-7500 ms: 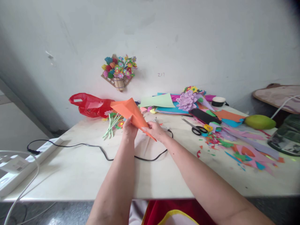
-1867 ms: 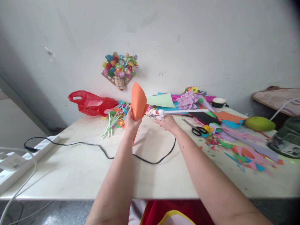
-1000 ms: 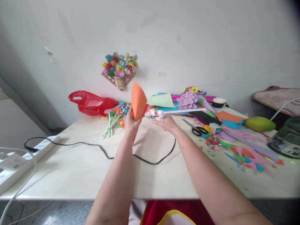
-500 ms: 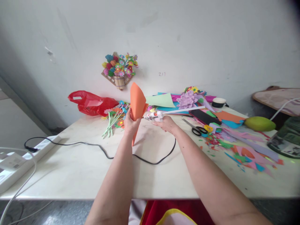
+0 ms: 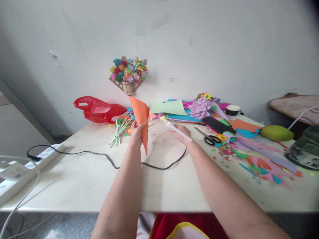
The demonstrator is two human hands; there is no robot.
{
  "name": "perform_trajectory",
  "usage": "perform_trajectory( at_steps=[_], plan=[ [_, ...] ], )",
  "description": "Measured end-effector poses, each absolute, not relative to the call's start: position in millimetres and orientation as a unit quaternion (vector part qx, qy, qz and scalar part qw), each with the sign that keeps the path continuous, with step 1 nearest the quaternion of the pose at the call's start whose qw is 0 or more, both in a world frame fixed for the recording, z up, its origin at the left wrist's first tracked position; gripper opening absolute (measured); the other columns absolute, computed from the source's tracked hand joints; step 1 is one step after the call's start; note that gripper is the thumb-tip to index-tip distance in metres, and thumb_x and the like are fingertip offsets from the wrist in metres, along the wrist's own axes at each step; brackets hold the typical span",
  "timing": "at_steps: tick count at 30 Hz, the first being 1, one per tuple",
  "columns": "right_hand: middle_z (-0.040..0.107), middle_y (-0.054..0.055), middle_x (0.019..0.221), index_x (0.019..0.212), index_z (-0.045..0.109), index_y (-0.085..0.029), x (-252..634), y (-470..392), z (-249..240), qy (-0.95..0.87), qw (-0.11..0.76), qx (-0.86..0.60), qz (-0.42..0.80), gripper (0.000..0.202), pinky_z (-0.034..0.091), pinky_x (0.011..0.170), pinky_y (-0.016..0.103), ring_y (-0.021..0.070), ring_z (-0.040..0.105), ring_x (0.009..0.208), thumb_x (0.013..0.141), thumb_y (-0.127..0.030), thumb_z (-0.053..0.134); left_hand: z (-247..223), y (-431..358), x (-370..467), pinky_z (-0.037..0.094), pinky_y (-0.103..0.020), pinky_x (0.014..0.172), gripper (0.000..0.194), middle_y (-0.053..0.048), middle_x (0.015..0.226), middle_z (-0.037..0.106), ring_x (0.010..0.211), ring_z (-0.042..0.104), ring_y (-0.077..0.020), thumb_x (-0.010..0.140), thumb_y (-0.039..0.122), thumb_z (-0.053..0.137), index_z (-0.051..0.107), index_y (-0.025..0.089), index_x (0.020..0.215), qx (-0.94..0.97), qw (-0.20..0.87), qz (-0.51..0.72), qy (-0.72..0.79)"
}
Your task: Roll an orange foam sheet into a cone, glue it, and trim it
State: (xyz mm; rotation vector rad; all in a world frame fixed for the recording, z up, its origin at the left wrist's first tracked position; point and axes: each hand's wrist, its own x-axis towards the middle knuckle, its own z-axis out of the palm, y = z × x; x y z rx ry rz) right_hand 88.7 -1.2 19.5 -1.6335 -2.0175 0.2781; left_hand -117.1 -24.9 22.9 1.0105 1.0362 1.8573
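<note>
My left hand (image 5: 136, 133) is closed around the lower part of an orange sheet rolled into a cone (image 5: 141, 114), its narrow tip pointing down just above the table. To the right of it, my right hand (image 5: 181, 132) is closed on a white hot glue gun (image 5: 170, 125), blurred by motion. A white glue stick (image 5: 181, 132) sticks out of the gun back over the hand. A black cord (image 5: 159, 168) curves across the table up to the right hand. Beyond the hands lies a light green sheet (image 5: 169, 107).
Foam flowers with pale green stems (image 5: 119, 131) and a red plastic bag (image 5: 99, 111) lie left. Black-handled scissors (image 5: 210, 139), foam scraps (image 5: 266, 166), a lilac flower (image 5: 199, 108) and a green fruit (image 5: 276, 132) lie right. A power strip (image 5: 47, 156) sits on the left edge.
The orange cone has tipped to the left and turned in my left hand. My right hand has turned the glue gun, swinging the glue stick from pointing right to lying back over the wrist.
</note>
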Motion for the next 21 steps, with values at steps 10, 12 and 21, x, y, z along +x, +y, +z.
perform_trajectory(
  at_steps=[10,12,21],
  plan=[
    [0.059,0.010,0.107,0.116,0.053,-0.022,67,-9,3,-0.797,0.137,-0.588,0.010,0.044,0.041,0.078,0.033,0.0249,0.053,0.102,0.073,-0.025,0.048,27,-31,-105,0.047,-0.023,0.051,0.047,-0.009,0.093,0.064,0.072,0.064,-0.0190,0.063,0.028,0.058,0.052,0.014,0.107,0.356,0.509,0.698,0.356],
    [0.057,0.011,0.108,0.115,0.055,-0.022,65,-11,3,-0.798,0.128,-0.589,0.014,0.043,0.040,0.078,0.034,0.0264,0.050,0.104,0.072,-0.027,0.048,28,-32,-103,0.047,-0.023,0.052,0.045,-0.009,0.096,0.064,0.073,0.063,-0.0180,0.067,0.034,0.056,0.053,0.014,0.108,0.360,0.522,0.690,0.349],
    [0.041,0.012,0.131,0.130,0.040,-0.016,60,-23,12,-0.793,0.310,-0.515,-0.099,0.047,0.024,0.095,0.042,0.0270,0.037,0.114,0.086,-0.031,0.034,27,-32,-93,0.048,-0.024,0.049,0.057,-0.012,0.093,0.066,0.062,0.061,-0.0147,0.076,0.061,0.042,0.061,0.012,0.097,0.352,0.563,0.659,0.354]
  ],
)
